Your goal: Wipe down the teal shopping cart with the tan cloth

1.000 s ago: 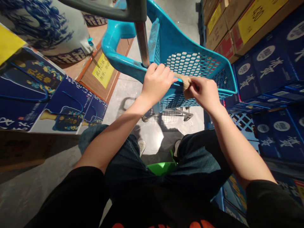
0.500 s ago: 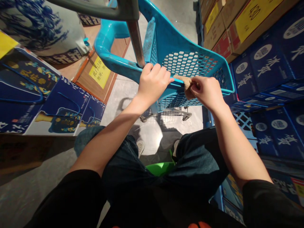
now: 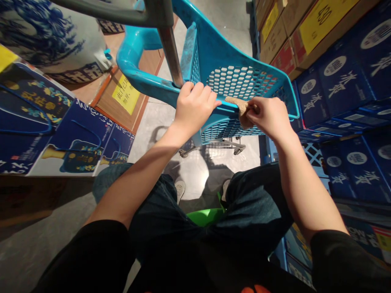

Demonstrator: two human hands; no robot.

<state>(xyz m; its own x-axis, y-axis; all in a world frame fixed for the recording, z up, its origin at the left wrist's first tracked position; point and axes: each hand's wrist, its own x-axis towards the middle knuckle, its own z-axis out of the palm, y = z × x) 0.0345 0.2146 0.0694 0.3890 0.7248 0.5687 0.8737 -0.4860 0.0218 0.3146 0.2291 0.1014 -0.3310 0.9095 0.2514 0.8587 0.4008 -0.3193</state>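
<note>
Nearest, on the near side of a bright blue plastic shopping cart (image 3: 220,48), are two legs in dark blue jeans (image 3: 259,203) with a bright green plastic object (image 3: 204,217) between them, mostly hidden. At the cart's near rim, the left hand (image 3: 194,105) is clamped over the edge, knuckles up, just beside a metal post (image 3: 170,53). Farther right along the cart's rim, the right hand (image 3: 270,118) pinches a crumpled tan cloth (image 3: 241,109), which wraps over the edge and hangs on the outer side; the hands are apart from each other. Left of the cart stand dark blue printed boxes (image 3: 30,118), then a brown wooden cabinet (image 3: 105,99) and a large white-and-blue patterned jar (image 3: 55,36). Right of the cart, dark blue cartons (image 3: 339,85) with white lettering are stacked, and past them brown cardboard boxes (image 3: 295,24) carry yellow labels.
</note>
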